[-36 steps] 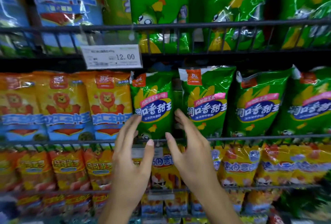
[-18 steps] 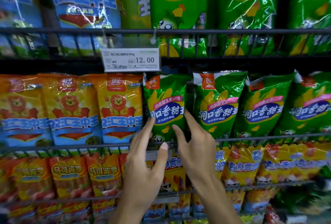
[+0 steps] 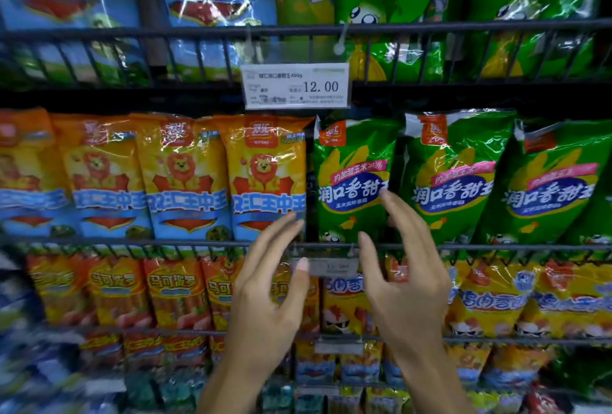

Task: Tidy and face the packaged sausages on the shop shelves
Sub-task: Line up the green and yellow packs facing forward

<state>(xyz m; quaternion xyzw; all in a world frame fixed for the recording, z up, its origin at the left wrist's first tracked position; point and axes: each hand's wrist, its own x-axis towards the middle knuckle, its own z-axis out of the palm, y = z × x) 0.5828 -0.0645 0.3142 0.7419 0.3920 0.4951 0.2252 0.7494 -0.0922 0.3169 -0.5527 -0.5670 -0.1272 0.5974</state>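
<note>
A green corn sausage pack (image 3: 352,178) stands upright on the middle wire shelf, leftmost of the green row. My left hand (image 3: 268,294) is raised in front of the shelf rail just left of its lower edge, fingers straight, holding nothing. My right hand (image 3: 407,267) is raised at the pack's lower right, fingers loosely spread, fingertips at the pack's right edge; contact is unclear. To the left stands a yellow-and-blue lion sausage pack (image 3: 268,178) in a row of like packs. More green packs (image 3: 453,175) lean to the right.
A price tag reading 12.00 (image 3: 295,86) hangs from the upper shelf rail (image 3: 430,27). The middle shelf's front rail (image 3: 132,242) carries a small label holder (image 3: 326,266). Orange and yellow sausage packs (image 3: 175,291) fill the shelf below.
Both hands have spread slightly apart around the leftmost green pack, and the view has shifted so the shelves sit further right and lower.
</note>
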